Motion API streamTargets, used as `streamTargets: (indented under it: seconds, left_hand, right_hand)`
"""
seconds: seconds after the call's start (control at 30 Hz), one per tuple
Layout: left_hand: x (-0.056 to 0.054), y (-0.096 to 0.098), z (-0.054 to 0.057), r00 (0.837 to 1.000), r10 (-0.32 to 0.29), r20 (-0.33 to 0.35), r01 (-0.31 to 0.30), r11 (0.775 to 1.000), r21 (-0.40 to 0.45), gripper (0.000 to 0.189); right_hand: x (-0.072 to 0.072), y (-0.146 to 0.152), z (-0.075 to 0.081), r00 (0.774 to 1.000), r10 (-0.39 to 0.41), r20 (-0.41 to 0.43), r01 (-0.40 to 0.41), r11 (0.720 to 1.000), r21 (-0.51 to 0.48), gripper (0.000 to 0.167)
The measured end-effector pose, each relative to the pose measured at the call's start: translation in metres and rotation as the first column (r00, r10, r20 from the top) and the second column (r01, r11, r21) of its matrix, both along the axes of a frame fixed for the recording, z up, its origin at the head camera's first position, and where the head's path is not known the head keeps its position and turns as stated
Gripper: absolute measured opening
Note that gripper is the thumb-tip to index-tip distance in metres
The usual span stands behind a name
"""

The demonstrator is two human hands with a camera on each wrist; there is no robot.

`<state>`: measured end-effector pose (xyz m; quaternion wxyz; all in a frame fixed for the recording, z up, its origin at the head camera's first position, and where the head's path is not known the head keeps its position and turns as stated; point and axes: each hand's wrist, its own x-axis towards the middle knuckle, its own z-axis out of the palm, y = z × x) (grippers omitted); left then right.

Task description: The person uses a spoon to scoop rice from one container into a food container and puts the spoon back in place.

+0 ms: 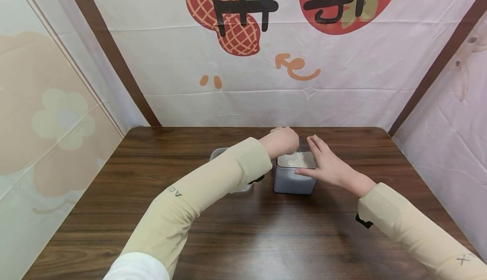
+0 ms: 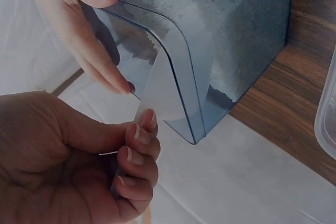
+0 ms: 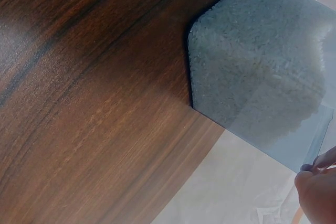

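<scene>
A see-through bluish container (image 1: 293, 183) of white rice (image 1: 298, 160) stands on the table. My left hand (image 1: 282, 140) is over its far left corner, and in the left wrist view its fingers curl round the handle of a translucent white scoop (image 2: 160, 90). The scoop's blade reaches inside the container, past the rim. My right hand (image 1: 332, 167) spans the container's right side, thumb at the near rim and fingers toward the far rim, holding it. A fingertip (image 3: 306, 168) shows at the rim in the right wrist view.
A clear plastic tub (image 1: 217, 151) stands left of the rice container, mostly hidden behind my left sleeve (image 1: 213, 178). The brown wooden table (image 1: 251, 237) ends at a printed cloth wall (image 1: 171, 107) at the back, with more cloth on both sides.
</scene>
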<state>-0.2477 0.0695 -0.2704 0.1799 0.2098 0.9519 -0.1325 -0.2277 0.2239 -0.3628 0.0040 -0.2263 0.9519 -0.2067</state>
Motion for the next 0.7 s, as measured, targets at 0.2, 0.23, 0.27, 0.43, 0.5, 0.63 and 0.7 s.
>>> streamTargets:
  seconds: [0.2,0.23,0.27,0.43,0.5,0.63,0.7]
  left_hand:
    - [-0.001,-0.005,0.001,0.998,-0.065,0.001,0.065,0.998,0.003,0.027]
    - [-0.002,-0.005,0.001,0.997,-0.075,0.000,0.075,0.997,0.005,0.027]
    - [-0.002,-0.006,0.001,0.997,-0.082,0.003,0.082,0.997,0.006,0.028]
    - [-0.003,-0.009,-0.003,0.994,-0.105,0.027,0.104,0.994,0.025,0.029]
    - [-0.004,-0.010,-0.005,0.993,-0.109,0.036,0.108,0.994,0.031,0.029]
    - [-0.007,-0.010,-0.006,0.992,-0.123,0.029,0.121,0.992,0.040,0.028]
    - [-0.008,-0.011,-0.007,0.992,-0.127,0.025,0.126,0.991,0.044,0.029]
  right_hand:
    - [0.000,0.000,0.001,1.000,-0.002,0.002,0.002,1.000,0.004,0.108]
    - [-0.001,0.000,0.000,1.000,-0.003,0.002,0.003,1.000,0.004,0.109]
    - [-0.001,0.000,0.000,1.000,-0.004,0.002,0.004,1.000,0.003,0.109]
    - [-0.002,0.000,-0.001,1.000,-0.004,0.013,0.004,1.000,0.004,0.108]
    - [-0.002,-0.001,-0.001,1.000,-0.001,0.017,0.001,1.000,0.007,0.109]
    - [-0.002,-0.001,-0.001,1.000,-0.002,0.016,0.002,1.000,0.010,0.108]
    - [-0.003,-0.001,0.000,1.000,-0.002,0.016,0.002,1.000,0.012,0.108]
